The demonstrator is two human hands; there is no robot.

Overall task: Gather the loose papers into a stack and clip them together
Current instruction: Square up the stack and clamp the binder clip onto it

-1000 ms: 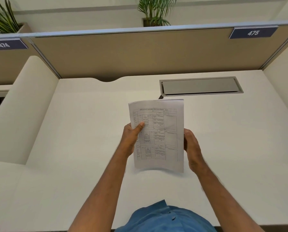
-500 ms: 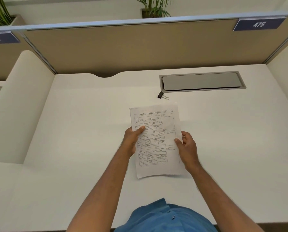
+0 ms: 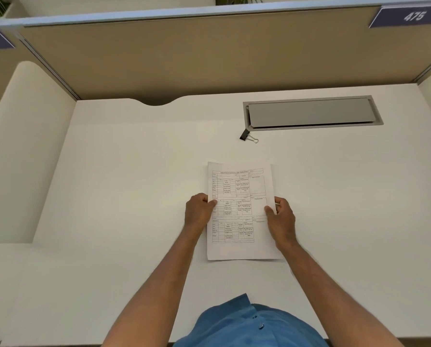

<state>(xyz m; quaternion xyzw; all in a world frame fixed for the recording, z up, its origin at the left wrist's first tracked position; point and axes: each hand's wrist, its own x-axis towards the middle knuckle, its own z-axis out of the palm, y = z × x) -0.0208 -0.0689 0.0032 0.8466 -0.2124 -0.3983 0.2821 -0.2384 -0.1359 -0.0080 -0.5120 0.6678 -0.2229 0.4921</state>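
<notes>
A stack of white papers [image 3: 240,194] printed with tables lies flat on the white desk [image 3: 124,186], squared up in front of me. My left hand [image 3: 199,212] grips its left edge, thumb on top of the sheet. My right hand [image 3: 282,217] grips the right edge the same way. A black binder clip [image 3: 247,136] with wire handles lies on the desk beyond the top of the stack, apart from both hands.
A grey cable-tray flap [image 3: 309,112] is set into the desk at the back right, just behind the clip. A tan partition [image 3: 209,53] closes the back; cream side panels [image 3: 21,151] stand at the left and right.
The stack was held up tilted off the desk; it has come down and lies flat. My right hand shifted from behind the edge to a grip with the thumb on top.
</notes>
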